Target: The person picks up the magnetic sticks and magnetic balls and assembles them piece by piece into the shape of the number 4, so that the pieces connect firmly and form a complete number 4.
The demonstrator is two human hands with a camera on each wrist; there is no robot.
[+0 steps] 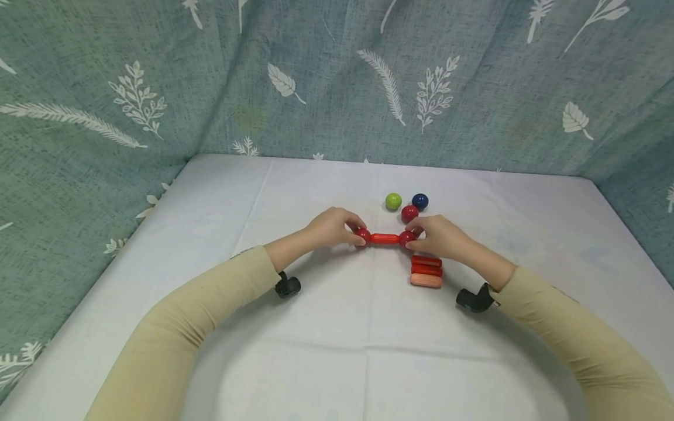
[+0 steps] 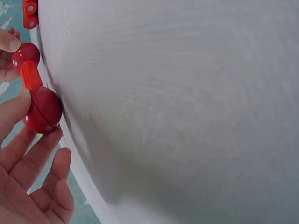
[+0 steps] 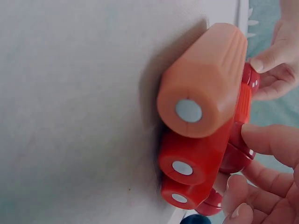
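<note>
A red rod [image 1: 385, 238] lies between two red balls and meets both, forming a dumbbell shape on the white cloth. My left hand [image 1: 337, 227] pinches the left red ball [image 2: 44, 110] between thumb and fingers. With thumb and fingertips, my right hand [image 1: 439, 235] pinches the right red ball [image 1: 406, 239]. Just below the right hand, two red rods [image 1: 426, 266] and an orange rod [image 3: 201, 88] lie side by side; pale round discs show in their ends in the right wrist view.
Behind the right hand sit a third red ball [image 1: 409, 213], a green ball [image 1: 393, 201] and a dark blue ball [image 1: 419, 202]. A white cloth [image 1: 316, 351] covers the table. Patterned green fabric [image 1: 326, 76] hangs at the back and sides.
</note>
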